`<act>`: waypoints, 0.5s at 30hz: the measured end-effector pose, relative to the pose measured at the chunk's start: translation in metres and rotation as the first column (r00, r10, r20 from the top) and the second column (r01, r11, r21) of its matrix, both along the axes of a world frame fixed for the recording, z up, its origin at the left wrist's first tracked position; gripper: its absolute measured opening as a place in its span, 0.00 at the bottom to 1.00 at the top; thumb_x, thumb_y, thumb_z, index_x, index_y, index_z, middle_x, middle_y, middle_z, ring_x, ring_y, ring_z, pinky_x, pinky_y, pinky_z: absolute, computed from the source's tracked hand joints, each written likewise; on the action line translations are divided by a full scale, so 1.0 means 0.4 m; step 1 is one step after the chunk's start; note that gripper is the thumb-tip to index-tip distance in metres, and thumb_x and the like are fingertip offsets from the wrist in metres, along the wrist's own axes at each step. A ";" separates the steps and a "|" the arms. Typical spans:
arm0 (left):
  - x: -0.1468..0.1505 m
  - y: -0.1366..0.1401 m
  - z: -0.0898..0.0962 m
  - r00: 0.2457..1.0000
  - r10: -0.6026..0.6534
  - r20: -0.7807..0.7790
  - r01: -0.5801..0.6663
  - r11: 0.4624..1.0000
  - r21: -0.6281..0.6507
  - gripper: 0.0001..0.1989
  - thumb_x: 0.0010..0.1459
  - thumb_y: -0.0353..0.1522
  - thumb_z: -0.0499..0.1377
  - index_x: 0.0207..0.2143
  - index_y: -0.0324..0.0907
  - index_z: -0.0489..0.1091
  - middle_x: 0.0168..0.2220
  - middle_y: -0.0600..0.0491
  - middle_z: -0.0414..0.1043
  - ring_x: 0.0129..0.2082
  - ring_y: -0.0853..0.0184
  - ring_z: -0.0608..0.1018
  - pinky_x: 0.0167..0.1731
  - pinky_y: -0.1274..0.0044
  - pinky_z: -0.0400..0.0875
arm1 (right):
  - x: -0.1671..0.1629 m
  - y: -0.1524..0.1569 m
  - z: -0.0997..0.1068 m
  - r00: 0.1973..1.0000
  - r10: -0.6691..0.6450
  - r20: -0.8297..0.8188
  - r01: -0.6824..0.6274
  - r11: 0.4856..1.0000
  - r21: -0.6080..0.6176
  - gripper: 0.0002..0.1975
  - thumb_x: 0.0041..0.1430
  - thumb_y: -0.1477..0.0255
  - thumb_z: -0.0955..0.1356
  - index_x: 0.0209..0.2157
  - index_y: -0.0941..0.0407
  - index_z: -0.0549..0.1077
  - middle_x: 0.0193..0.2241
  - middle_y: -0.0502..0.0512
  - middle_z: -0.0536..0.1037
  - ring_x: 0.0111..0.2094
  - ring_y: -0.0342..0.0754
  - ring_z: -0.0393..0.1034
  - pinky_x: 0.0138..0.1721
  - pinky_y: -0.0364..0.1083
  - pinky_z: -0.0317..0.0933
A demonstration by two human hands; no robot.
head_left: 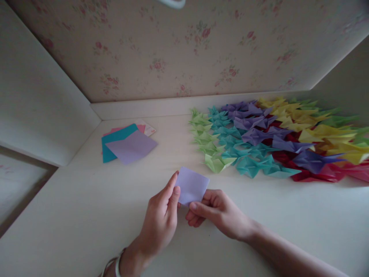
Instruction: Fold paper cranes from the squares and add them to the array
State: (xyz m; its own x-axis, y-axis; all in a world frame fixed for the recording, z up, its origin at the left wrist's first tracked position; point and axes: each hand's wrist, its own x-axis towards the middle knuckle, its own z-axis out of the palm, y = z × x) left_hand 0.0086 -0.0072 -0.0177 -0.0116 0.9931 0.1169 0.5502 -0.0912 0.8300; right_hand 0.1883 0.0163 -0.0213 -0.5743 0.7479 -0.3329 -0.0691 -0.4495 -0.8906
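Paper square [192,184], smooth lilac — left fingers [174,195], right fingers [199,208] pinching its edges, spiky paper shapes [256,136] beyond

At six o'clock, lilac paper [192,185] partly hides the left hand [160,217]; at twelve, a white curved object [175,4] is cropped.

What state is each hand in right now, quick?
Left hand: holding the small purple paper by its left side, thumb on top.
Right hand: holding the same paper at its lower right.
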 end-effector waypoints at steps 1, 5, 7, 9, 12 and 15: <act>-0.001 -0.001 -0.001 1.000 0.007 -0.004 -0.007 1.000 0.003 0.24 0.69 0.37 0.48 0.62 0.34 0.65 0.21 0.55 0.70 0.21 0.68 0.72 0.25 0.80 0.69 | 0.000 0.001 0.001 1.000 -0.001 -0.006 0.001 1.000 0.002 0.21 0.55 0.55 0.73 0.32 0.62 0.80 0.29 0.59 0.83 0.29 0.45 0.78 0.35 0.44 0.72; -0.003 0.001 -0.001 0.997 0.063 0.040 -0.062 0.998 -0.023 0.25 0.69 0.39 0.48 0.63 0.35 0.64 0.17 0.59 0.63 0.18 0.69 0.69 0.22 0.81 0.67 | 0.003 0.005 0.007 1.000 0.023 -0.014 -0.023 1.000 -0.014 0.20 0.56 0.56 0.73 0.32 0.62 0.79 0.29 0.58 0.83 0.29 0.44 0.77 0.35 0.43 0.71; -0.003 0.004 -0.001 0.993 0.098 0.070 -0.095 0.995 -0.039 0.26 0.69 0.39 0.48 0.63 0.35 0.63 0.18 0.59 0.65 0.19 0.70 0.69 0.21 0.81 0.67 | 0.005 0.005 0.010 1.000 0.031 -0.005 -0.031 0.999 -0.026 0.20 0.56 0.56 0.72 0.30 0.61 0.79 0.28 0.58 0.83 0.28 0.44 0.77 0.35 0.43 0.71; -0.002 0.006 0.000 0.991 0.106 0.078 -0.103 0.994 -0.040 0.25 0.69 0.39 0.49 0.63 0.36 0.63 0.21 0.57 0.69 0.20 0.70 0.71 0.21 0.81 0.67 | 0.006 0.005 0.014 1.000 0.023 0.008 -0.023 0.999 -0.024 0.19 0.56 0.57 0.72 0.28 0.61 0.78 0.27 0.58 0.83 0.27 0.44 0.77 0.34 0.43 0.70; -0.002 0.006 0.000 0.994 0.086 0.064 -0.084 0.996 -0.030 0.25 0.69 0.39 0.49 0.63 0.36 0.64 0.25 0.54 0.73 0.22 0.70 0.73 0.22 0.81 0.68 | 0.006 0.006 0.018 1.000 -0.002 0.026 0.002 1.000 -0.010 0.18 0.56 0.58 0.72 0.27 0.61 0.78 0.26 0.57 0.83 0.26 0.44 0.76 0.33 0.43 0.69; -0.001 0.004 -0.001 0.995 0.074 0.063 -0.073 0.997 -0.018 0.25 0.69 0.39 0.49 0.62 0.36 0.64 0.25 0.54 0.74 0.22 0.70 0.74 0.23 0.81 0.69 | 0.005 0.007 0.021 0.999 -0.019 0.035 0.019 1.000 -0.005 0.17 0.56 0.60 0.72 0.26 0.60 0.79 0.25 0.57 0.82 0.26 0.45 0.75 0.32 0.43 0.69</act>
State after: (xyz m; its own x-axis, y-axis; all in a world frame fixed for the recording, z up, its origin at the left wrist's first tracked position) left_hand 0.0082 -0.0056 -0.0181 -0.0917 0.9909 0.0983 0.5007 -0.0394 0.8647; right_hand 0.1905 0.0190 -0.0129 -0.5482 0.7565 -0.3566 -0.0462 -0.4531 -0.8903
